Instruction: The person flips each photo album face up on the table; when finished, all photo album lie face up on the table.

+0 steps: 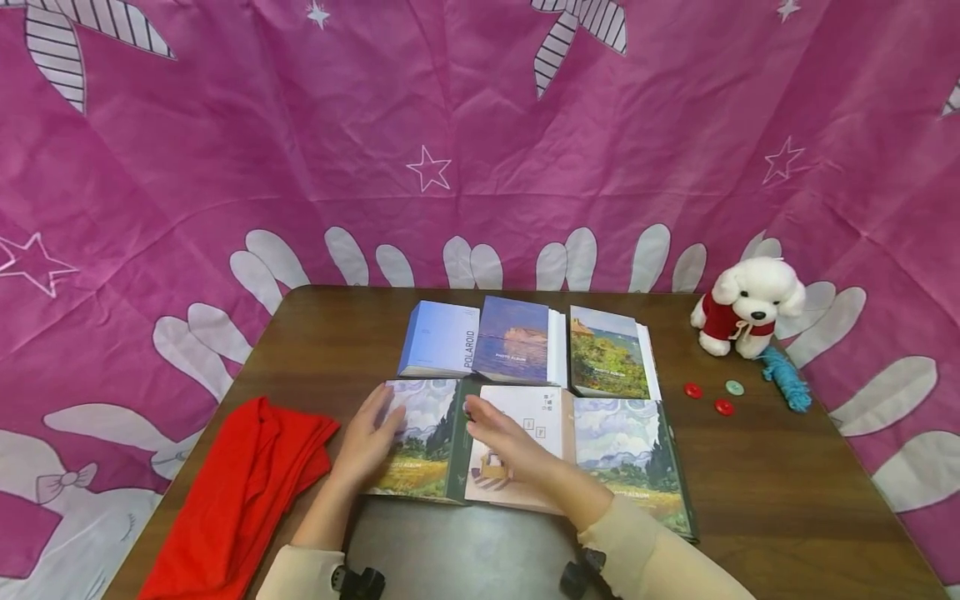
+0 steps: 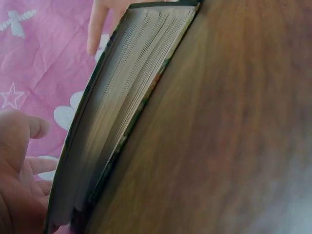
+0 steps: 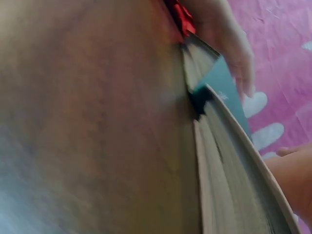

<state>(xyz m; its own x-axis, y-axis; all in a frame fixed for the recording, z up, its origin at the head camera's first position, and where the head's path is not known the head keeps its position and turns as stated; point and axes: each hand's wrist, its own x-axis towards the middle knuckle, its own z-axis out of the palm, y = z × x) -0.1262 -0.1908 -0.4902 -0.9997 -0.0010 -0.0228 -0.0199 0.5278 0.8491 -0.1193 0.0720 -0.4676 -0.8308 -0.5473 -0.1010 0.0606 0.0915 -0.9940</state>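
Left hand [image 1: 372,442] flat, fingers straight, on green album [image 1: 420,437] near front tabletop edge; right hand [image 1: 504,442] relaxed over white album [image 1: 525,433] beside it, long axes pointing away.

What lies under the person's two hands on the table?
The left hand rests on a landscape-cover album; the right hand lies over a cream-cover album beside it. The parts of both covers beneath the palms are hidden, and the wooden table carries both.
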